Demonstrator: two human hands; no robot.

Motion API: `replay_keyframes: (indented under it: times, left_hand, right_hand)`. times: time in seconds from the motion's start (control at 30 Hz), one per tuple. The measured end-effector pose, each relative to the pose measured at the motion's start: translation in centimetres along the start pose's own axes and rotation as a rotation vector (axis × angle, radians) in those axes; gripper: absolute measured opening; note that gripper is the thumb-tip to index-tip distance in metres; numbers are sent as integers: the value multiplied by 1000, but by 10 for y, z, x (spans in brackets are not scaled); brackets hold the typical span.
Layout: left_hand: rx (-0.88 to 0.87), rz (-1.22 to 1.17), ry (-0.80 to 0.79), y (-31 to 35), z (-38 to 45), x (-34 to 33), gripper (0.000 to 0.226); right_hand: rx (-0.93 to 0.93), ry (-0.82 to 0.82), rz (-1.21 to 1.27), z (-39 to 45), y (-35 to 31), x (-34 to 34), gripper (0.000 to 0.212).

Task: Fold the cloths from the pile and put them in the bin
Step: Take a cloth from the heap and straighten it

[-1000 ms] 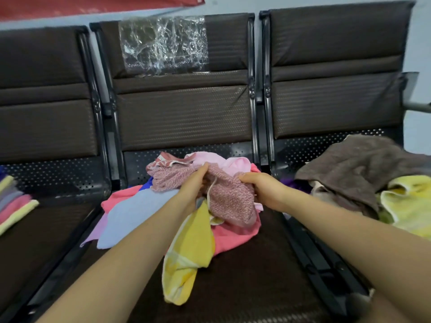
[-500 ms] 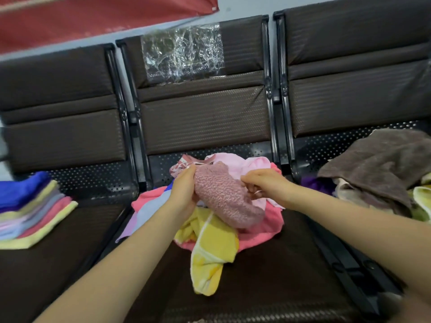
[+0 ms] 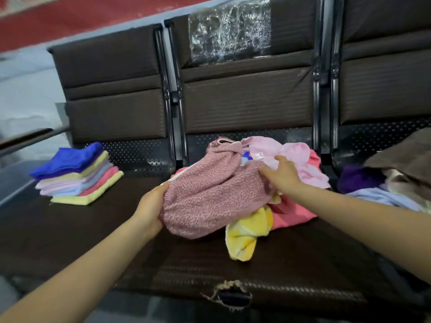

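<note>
Mauve cloth [image 3: 210,194] stretched between both hands
Long axis near-left to far-right; left hand [image 3: 149,207] grips the near end, right hand [image 3: 283,174] pinches the far edge over the pile [image 3: 293,210]

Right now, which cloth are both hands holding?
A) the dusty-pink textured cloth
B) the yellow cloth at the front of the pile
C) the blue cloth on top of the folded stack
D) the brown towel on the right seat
A: the left hand grips the near edge of the dusty-pink textured cloth and the right hand holds its far side, above the yellow cloth.
</note>
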State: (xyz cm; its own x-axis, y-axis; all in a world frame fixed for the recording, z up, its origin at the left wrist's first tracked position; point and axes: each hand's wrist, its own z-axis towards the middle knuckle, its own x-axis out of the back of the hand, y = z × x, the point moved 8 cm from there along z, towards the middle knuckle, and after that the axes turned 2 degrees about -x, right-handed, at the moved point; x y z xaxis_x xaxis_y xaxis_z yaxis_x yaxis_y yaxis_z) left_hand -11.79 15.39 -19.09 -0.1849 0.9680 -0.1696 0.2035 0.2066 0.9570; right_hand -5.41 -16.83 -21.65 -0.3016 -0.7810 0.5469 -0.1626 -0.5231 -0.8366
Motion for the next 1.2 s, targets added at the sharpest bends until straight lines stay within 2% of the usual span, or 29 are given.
replay_keyframes:
  times: [0.07,0.13,0.2,0.27,0.33,0.4,0.47,0.53,0.6,0.63,0.67,0.73,0.77,0.8,0.9,0.97,1.03,1.1,1.13,1.2]
  left_hand:
    - [36,62,17,-12,2,6,20]
    - [71,120,40,-22,7,10,16]
    - [107,174,37,-29,14,12,24]
    - [101,193,31,-29,21,13,29]
    - [42,185,62,-18,26,18,22]
    - [-56,142,100,4,25,20,16]
    - [-151,82,106,25,22,17,14]
    - [-205,45,111,38,16,12,20]
    - [-221,81,113,42,6,4,25]
    - [-239,139,99,44,-1,-3,27]
    - [-267,224,84,45,-7,-8,29]
    - [-292,399,61,41,-22,-15,27]
    - [-266,483,40,33,-28,-17,23]
    - [-239,588,19,23,-30,-17,22]
    - [-112,1038,-177,-23,-40,-21,23]
    - [37,1153,-269,-52,-47,-20,25]
    - [86,1186,-280,-61,-42,-24,20]
    - [-15,1183,-233,-51,-26,-33,16]
    - [-110,1201,-190,-41,-16,-41,16]
    - [-293,1160,-118,-19,-5,-58,19]
  right_hand:
    - [-78,-80,100,4,-3,-2,87]
    - [-71,-180,107,3,-5,-6,62]
    - [-18,-244,90,-3,-5,-8,35]
    - [-12,-281,120,-9,-10,-8,27]
    - [15,-241,131,-11,-25,2,24]
    - [61,-118,297,-10,-44,29,22]
    - [104,-105,657,-10,-57,52,15]
    - [126,-195,879,-14,-61,69,26]
    - [126,-266,947,-25,-61,82,43]
    - [126,-283,951,-33,-61,86,44]
    - [144,-282,906,-38,-61,91,40]
    - [217,-316,655,-56,-63,97,29]
    - [245,-374,497,-68,-61,95,35]
    - [245,-461,326,-80,-54,89,44]
    - [189,-812,-247,-130,-17,60,28]
    - [99,-928,-487,-148,13,47,33]
    - [75,-930,-592,-147,28,40,36]
    - [112,-857,-641,-135,24,36,36]
    - [130,-786,-598,-124,18,34,36]
    - [123,-607,-355,-99,7,27,31]
